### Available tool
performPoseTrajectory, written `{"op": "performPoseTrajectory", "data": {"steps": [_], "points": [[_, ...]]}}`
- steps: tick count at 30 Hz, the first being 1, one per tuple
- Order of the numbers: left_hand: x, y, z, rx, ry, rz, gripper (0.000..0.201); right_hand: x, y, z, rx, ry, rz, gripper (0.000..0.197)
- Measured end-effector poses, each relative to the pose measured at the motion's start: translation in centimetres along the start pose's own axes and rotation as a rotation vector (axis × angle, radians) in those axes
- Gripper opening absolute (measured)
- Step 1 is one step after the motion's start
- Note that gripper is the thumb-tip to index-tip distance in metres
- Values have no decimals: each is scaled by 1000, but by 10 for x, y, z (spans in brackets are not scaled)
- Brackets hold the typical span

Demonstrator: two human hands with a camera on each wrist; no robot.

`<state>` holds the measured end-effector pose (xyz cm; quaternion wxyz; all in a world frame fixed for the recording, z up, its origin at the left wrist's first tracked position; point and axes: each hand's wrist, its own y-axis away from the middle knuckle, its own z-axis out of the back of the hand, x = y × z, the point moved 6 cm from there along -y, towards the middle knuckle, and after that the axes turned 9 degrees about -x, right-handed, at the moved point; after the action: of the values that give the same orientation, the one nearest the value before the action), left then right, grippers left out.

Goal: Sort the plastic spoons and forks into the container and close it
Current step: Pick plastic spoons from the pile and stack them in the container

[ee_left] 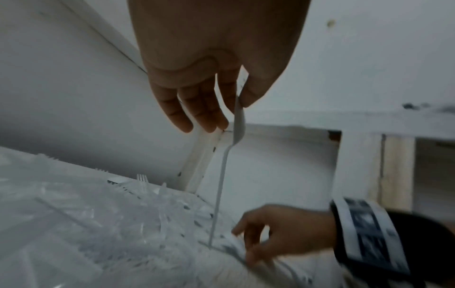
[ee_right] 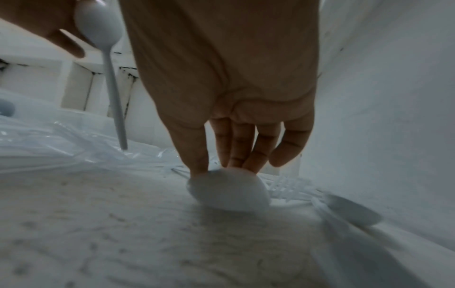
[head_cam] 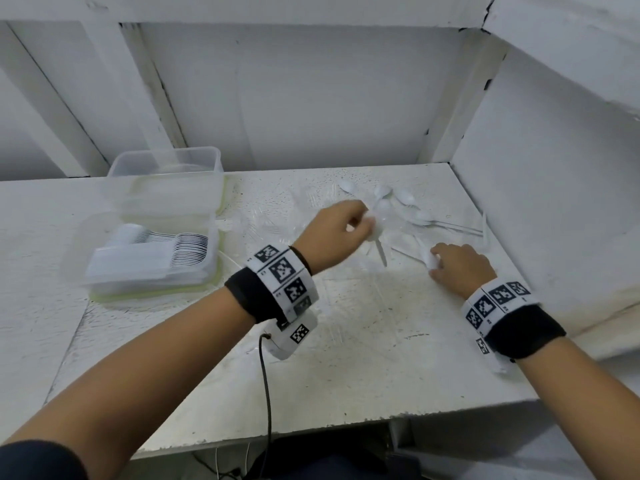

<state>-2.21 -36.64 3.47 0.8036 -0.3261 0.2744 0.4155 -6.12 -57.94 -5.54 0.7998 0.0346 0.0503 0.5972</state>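
My left hand (head_cam: 360, 223) hovers over the table and pinches the bowl of a white plastic spoon (ee_left: 238, 120) between thumb and forefinger. Its handle (head_cam: 381, 252) hangs down to the table. My right hand (head_cam: 438, 261) is low at the right, thumb and fingertips (ee_right: 236, 155) pinching the upturned bowl of another white spoon (ee_right: 229, 192) that lies on the table. More loose white spoons (head_cam: 405, 197) lie beyond both hands, with clear plastic forks (ee_right: 288, 187) among them. A clear container (head_cam: 104, 271) at the left holds a neat stack of white spoons.
A second clear plastic tub (head_cam: 166, 174) stands just behind the container. White walls close the table (head_cam: 346, 341) in at the back and right. A black cable (head_cam: 266, 382) hangs from my left wrist over the front edge.
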Motion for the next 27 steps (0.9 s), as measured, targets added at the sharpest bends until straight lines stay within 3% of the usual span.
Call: {"op": "performPoseTrajectory", "data": {"steps": [6, 11, 17, 20, 24, 27], "points": [[24, 0, 23, -187, 572, 384, 22, 31, 20, 0, -106, 104, 119, 25], [31, 3, 22, -195, 598, 454, 20, 36, 36, -8, -66, 183, 81, 38], [39, 1, 15, -87, 441, 490, 23, 31, 42, -2, -92, 232, 94, 24], [39, 1, 14, -36, 403, 445, 30, 33, 44, 10, -153, 15, 113, 20], [32, 4, 15, -8, 328, 341, 29, 35, 52, 48, -351, -578, 110, 23], [34, 4, 7, 62, 118, 286, 22, 23, 53, 78, -482, -943, -8, 29]]}}
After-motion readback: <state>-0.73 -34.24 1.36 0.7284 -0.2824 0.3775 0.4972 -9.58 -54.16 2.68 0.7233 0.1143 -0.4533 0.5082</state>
